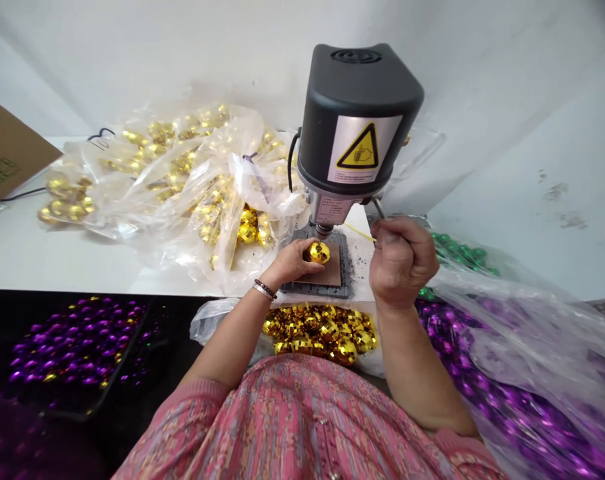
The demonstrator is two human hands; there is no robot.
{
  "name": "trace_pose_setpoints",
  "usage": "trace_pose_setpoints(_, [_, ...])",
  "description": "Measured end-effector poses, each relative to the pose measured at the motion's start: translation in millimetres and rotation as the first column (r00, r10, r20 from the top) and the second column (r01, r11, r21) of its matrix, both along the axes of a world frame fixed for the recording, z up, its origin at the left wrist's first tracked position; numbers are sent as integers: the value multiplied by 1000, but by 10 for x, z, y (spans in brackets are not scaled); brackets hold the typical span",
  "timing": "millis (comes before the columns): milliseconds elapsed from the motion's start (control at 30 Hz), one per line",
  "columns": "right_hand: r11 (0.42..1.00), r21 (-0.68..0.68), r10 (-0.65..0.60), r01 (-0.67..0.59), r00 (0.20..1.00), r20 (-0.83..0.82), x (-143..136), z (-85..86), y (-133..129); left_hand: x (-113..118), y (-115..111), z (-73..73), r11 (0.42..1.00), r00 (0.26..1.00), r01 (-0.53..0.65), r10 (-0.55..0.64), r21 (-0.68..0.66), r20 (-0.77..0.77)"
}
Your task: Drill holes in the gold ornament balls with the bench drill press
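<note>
Two hands: both engaged at the drill press (355, 127).
Left hand (291, 262): pinches gold ball (318, 253) on the press plate (338, 267), under the spindle.
Right hand (401, 260): clenched on feed lever (378, 208).
Advice: keep ball centred, fingertips low on its side, feed slowly.
Edges: plate sits at counter (27, 253) front edge.
Room: bags of gold balls (182, 180) crowd left; purple beads (522, 373) right.

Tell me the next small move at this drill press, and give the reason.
Probably pull the lever down with the right hand: the left hand already holds a gold ball on the plate under the drill.
</note>
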State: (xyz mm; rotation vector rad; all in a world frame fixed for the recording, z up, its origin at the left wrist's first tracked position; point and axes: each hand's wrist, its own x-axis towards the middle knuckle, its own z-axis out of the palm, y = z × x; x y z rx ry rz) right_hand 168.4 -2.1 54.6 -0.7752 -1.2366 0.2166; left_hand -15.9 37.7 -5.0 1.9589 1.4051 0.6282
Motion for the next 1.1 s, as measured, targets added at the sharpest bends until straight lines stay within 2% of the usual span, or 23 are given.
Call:
trace_pose_setpoints(133, [998, 49, 48, -46, 998, -37, -21, -128, 13, -4, -3, 13, 1000, 1000, -9, 9, -2, -8])
trace_pose_setpoints(200, [998, 46, 47, -45, 997, -56, -38, -109, 4, -7, -6, 27, 1000, 1000, -1, 1, -18, 0])
trace_pose_setpoints(267, [999, 31, 39, -37, 996, -80, -60, 22, 1, -5, -8, 36, 998, 999, 10, -8, -54, 35])
trace_pose_setpoints(400, [1000, -5, 12, -12, 996, -89, -96, 522, 74, 13, -27, 37, 992, 993, 6, 9, -125, 122])
trace_pose_setpoints(500, [998, -52, 30, -35, 996, -88, -102, 818, 153, -30, -105, 66, 995, 990, 5, 10, -104, 143])
trace_pose_setpoints(567, [996, -56, 58, -64, 993, -104, -99, 892, 174, -135, -210, 110, 995, 989, 55, -43, -83, 140])
trace_pose_setpoints(700, [997, -44, 59, -65, 991, -123, -108, 863, 150, -513, -498, 221, 967, 967, 224, -205, -125, 149])
trace_pose_setpoints(767, [998, -29, 51, -56, 988, -145, -121, 839, 135, -712, -602, 267, 957, 963, 227, -193, -179, 190])
trace_pose_setpoints(833, [999, -24, 36, -41, 987, -155, -132, 825, 129, -864, -617, 289, 980, 973, 90, -48, -180, 227])
trace_pose_setpoints(900, [999, -32, 20, -26, 987, -158, -133, 814, 127, -952, -523, 275, 975, 953, -181, 206, -126, 223])
trace_pose_setpoints(967, [999, -40, 12, -19, 987, -161, -125, 802, 124, -976, -344, 221, 897, 883, -440, 442, -53, 157])
trace_pose_setpoints(1000, [999, -45, 15, -23, 987, -159, -118, 795, 121, -968, -239, 183, 856, 850, -516, 515, -16, 108])
trace_pose_setpoints(1033, [998, -51, 19, -27, 987, -157, -110, 788, 118, -950, -135, 142, 838, 838, -545, 543, 27, 59])
trace_pose_setpoints(1100, [997, -63, 29, -39, 988, -149, -95, 775, 109, -893, 43, 58, 840, 844, -531, 536, 108, -17])
